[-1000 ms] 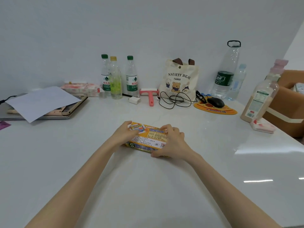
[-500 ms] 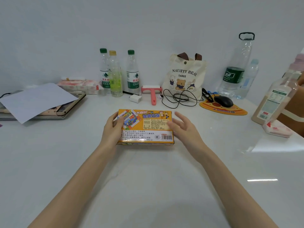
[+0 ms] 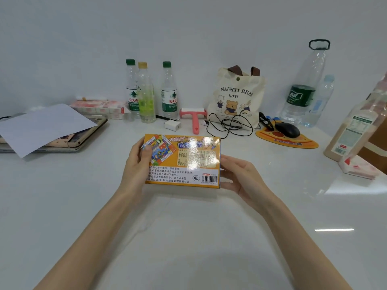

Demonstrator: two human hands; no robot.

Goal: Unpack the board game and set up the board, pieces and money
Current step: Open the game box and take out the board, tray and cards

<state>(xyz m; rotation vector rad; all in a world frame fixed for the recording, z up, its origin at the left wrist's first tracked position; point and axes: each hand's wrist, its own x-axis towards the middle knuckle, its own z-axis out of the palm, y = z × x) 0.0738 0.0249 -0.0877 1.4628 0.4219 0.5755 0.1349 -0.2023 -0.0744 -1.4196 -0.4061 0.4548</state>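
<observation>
An orange board game box (image 3: 182, 159) is held up above the white table (image 3: 188, 237), its printed back with barcode facing me. My left hand (image 3: 136, 164) grips the box's left end, thumb on the printed face. My right hand (image 3: 240, 176) holds the right end, fingers behind the box and thumb at its edge. The box is closed; nothing of its contents shows.
Along the wall stand three small bottles (image 3: 146, 93), a bear tote bag (image 3: 234, 97), a pink roller (image 3: 193, 117), a charger with black cable (image 3: 228, 124), large bottles (image 3: 303, 88) and a mouse on an orange pad (image 3: 287, 135). Paper over a laptop (image 3: 41, 126) lies left; a brown bottle (image 3: 354, 126) stands right.
The box has been lifted off the table and tilted up toward me. My right hand, which was apart from it half a second ago, now holds its right end.
</observation>
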